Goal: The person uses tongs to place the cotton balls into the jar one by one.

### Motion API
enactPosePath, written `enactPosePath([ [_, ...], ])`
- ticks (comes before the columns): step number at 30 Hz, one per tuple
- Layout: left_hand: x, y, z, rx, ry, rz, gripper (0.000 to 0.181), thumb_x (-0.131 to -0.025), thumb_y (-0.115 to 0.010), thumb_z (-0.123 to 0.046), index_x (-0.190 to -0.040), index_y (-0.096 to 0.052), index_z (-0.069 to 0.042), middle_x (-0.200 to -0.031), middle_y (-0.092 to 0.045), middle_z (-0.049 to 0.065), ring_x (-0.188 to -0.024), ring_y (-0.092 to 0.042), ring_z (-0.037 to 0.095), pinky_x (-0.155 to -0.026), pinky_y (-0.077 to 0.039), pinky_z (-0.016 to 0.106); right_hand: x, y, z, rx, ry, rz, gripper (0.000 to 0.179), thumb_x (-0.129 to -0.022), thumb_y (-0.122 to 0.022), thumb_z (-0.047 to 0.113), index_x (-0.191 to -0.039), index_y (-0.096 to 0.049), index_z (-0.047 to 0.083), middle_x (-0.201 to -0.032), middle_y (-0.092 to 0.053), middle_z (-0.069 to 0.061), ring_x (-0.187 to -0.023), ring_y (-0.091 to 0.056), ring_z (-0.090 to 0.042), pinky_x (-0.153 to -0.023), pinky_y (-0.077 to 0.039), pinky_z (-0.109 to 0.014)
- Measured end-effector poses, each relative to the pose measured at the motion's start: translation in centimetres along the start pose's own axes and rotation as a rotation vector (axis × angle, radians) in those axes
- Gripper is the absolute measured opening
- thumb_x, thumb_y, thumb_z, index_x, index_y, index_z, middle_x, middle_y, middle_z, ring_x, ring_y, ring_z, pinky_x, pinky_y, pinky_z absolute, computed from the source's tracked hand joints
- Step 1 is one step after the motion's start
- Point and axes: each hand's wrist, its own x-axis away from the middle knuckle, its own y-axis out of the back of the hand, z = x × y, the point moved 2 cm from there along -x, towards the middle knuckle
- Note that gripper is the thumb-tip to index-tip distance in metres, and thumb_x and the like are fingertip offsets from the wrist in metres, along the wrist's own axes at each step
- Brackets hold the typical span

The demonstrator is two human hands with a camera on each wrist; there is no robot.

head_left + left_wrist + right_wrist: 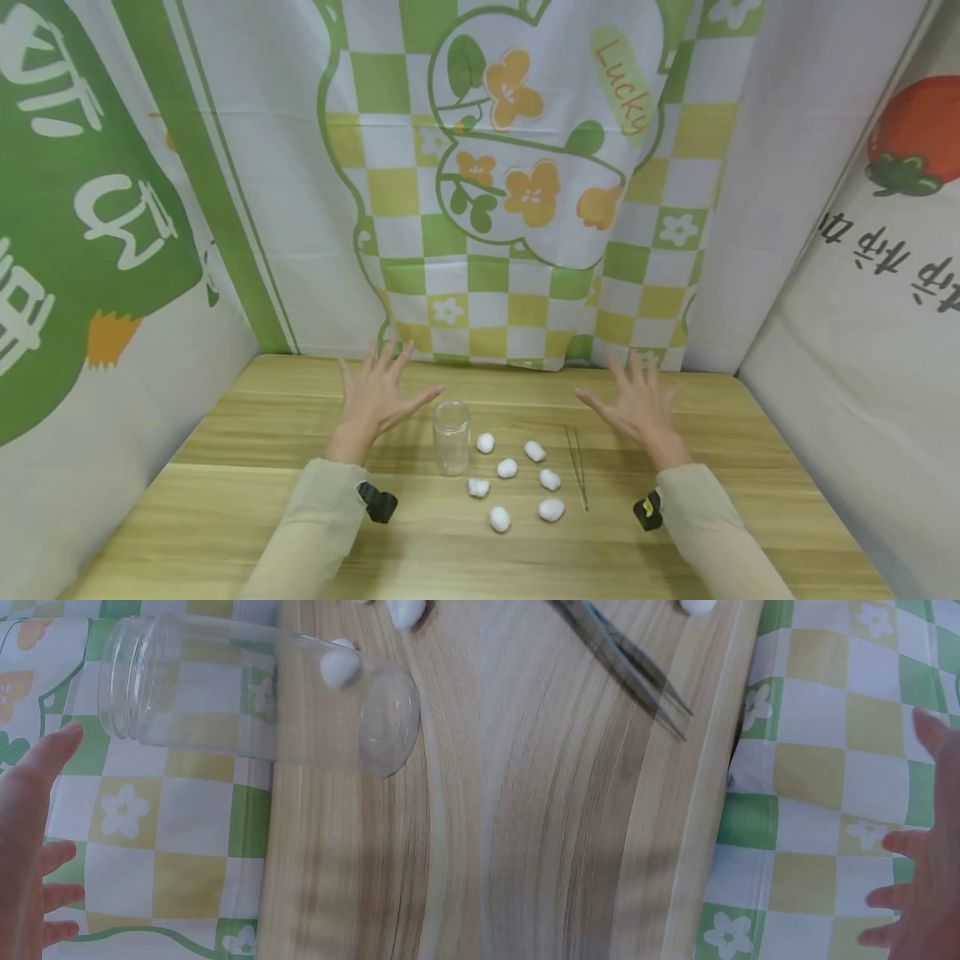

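Observation:
Fingers spread wide, my left hand point(375, 396) hovers beside a clear, lidless jar point(452, 442) that stands upright on the table. The left wrist view shows the jar point(247, 697) close by, apart from the hand point(30, 847). My right hand point(639, 406) is also spread and holds nothing. Nearest to it lies a pair of metal tweezers point(580, 475), tips pointing away from me; the right wrist view shows these tweezers point(630, 667) and the hand point(922, 855) apart. Between jar and tweezers several white cotton balls point(507, 468) are scattered.
The wooden table point(247, 500) ends at a hanging checkered curtain point(510, 275) along its back edge. Printed cloth walls stand at the left point(112, 333) and the right point(862, 375). A black wrist camera point(377, 502) sits on the left sleeve, another camera point(648, 510) on the right.

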Motion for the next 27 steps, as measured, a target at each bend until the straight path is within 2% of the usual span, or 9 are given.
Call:
enactPosePath([
  [4,0.3,-0.2,-0.1,0.022,-0.01,-0.012,0.089,-0.087,-0.043,-0.073,-0.154,-0.023,-0.018,-0.16,-0.028,0.014,-0.149,-0.022,0.04,-0.115,-0.005,0.075,0.3,0.0,0.1,-0.053,0.006,0.04,0.088,-0.091,-0.038,0.07,-0.154,-0.019,0.012,-0.158,-0.016,-0.029,-0.144,-0.018,-0.055,-0.106,-0.017,-0.082],
  [8,0.6,-0.3,-0.2,0.097,-0.037,-0.037,0.083,-0.089,-0.049,-0.065,-0.151,-0.031,-0.013,-0.157,-0.034,0.014,-0.146,-0.031,0.039,-0.118,-0.02,0.068,0.7,-0.1,0.2,-0.093,0.023,0.057,0.083,-0.095,-0.037,0.064,-0.152,-0.022,0.005,-0.152,-0.031,-0.032,-0.137,-0.033,-0.055,-0.106,-0.032,-0.074],
  [12,0.9,-0.5,-0.3,0.19,-0.076,-0.057,0.074,-0.092,-0.054,-0.056,-0.147,-0.038,-0.01,-0.153,-0.04,0.016,-0.141,-0.038,0.039,-0.115,-0.031,0.063,1.0,-0.1,0.2,-0.142,0.022,0.083,0.081,-0.097,-0.036,0.061,-0.15,-0.027,0.0,-0.148,-0.037,-0.032,-0.135,-0.038,-0.053,-0.109,-0.035,-0.068],
  [17,1.6,-0.4,-0.5,0.29,-0.09,-0.043,0.067,-0.092,-0.057,-0.049,-0.145,-0.042,-0.009,-0.146,-0.048,0.02,-0.133,-0.047,0.043,-0.113,-0.037,0.061,1.4,-0.2,0.3,-0.236,0.011,0.145,0.074,-0.099,-0.041,0.054,-0.14,-0.041,-0.007,-0.143,-0.046,-0.032,-0.131,-0.044,-0.051,-0.111,-0.036,-0.063],
  [23,2.3,-0.6,-0.7,0.442,-0.081,-0.038,0.058,-0.093,-0.061,-0.042,-0.137,-0.052,-0.005,-0.134,-0.06,0.02,-0.125,-0.055,0.041,-0.108,-0.044,0.056,1.9,-0.7,0.5,-0.305,0.012,0.196,0.065,-0.099,-0.045,0.048,-0.133,-0.051,-0.008,-0.133,-0.057,-0.029,-0.117,-0.059,-0.043,-0.101,-0.049,-0.055],
  [27,2.6,-1.1,-0.6,0.531,-0.09,-0.031,0.053,-0.093,-0.062,-0.037,-0.134,-0.054,-0.004,-0.129,-0.064,0.018,-0.121,-0.059,0.037,-0.105,-0.047,0.055,2.2,-1.1,0.6,-0.35,0.026,0.187,0.055,-0.1,-0.049,0.04,-0.124,-0.058,-0.008,-0.121,-0.064,-0.028,-0.11,-0.063,-0.04,-0.095,-0.053,-0.053],
])
